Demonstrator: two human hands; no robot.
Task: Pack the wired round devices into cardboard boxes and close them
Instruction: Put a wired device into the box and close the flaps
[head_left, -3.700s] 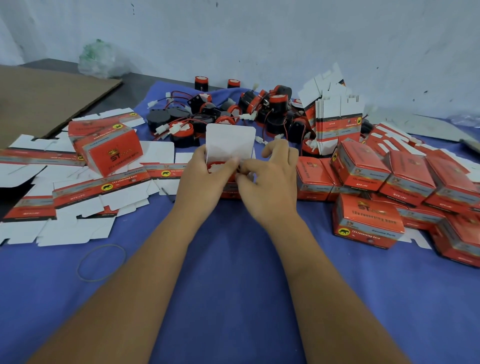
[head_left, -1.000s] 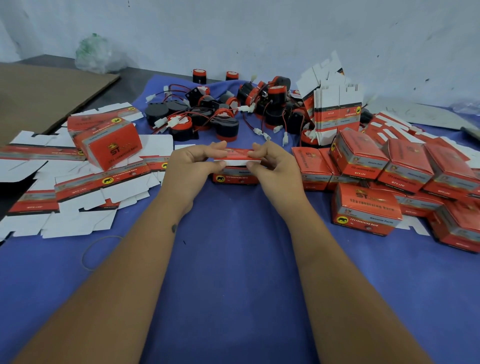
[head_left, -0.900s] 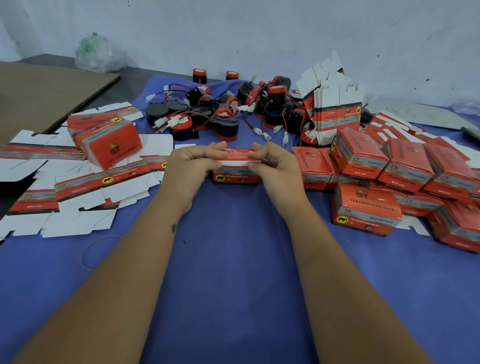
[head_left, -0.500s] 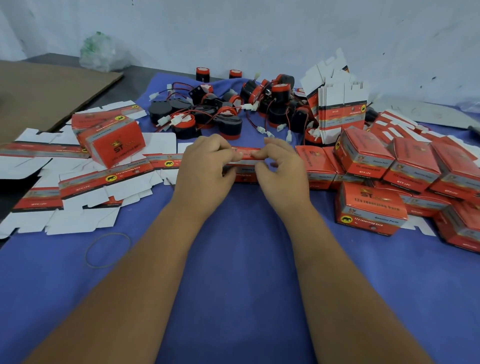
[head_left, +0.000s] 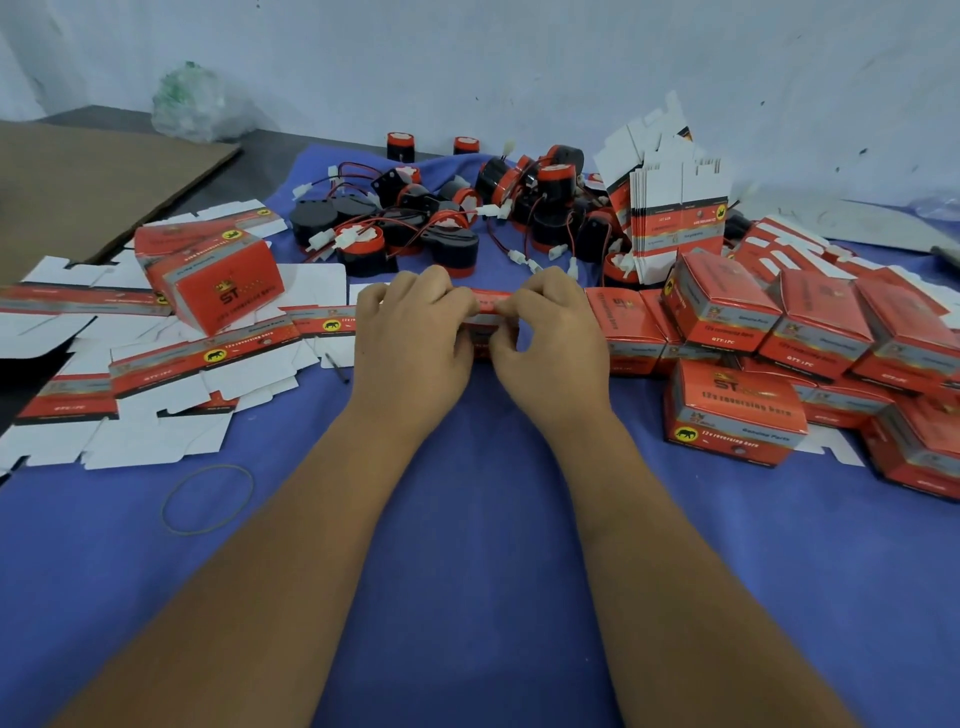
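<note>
A small red cardboard box (head_left: 488, 325) sits at the centre of the frame on the blue cloth, its red top flap folded down (most of it is hidden behind two hands). Just above it, in the upper middle, lies a tangled heap of black-and-red round devices with red and black wires and white plugs (head_left: 447, 218). To the right, closed red printed boxes (head_left: 779, 332) crowd together, some stacked and tilted.

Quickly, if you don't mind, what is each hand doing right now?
Left hand: fingers curled, gripping the red cardboard box.
Right hand: fingers curled, pinching the same box at its top edge.
</note>
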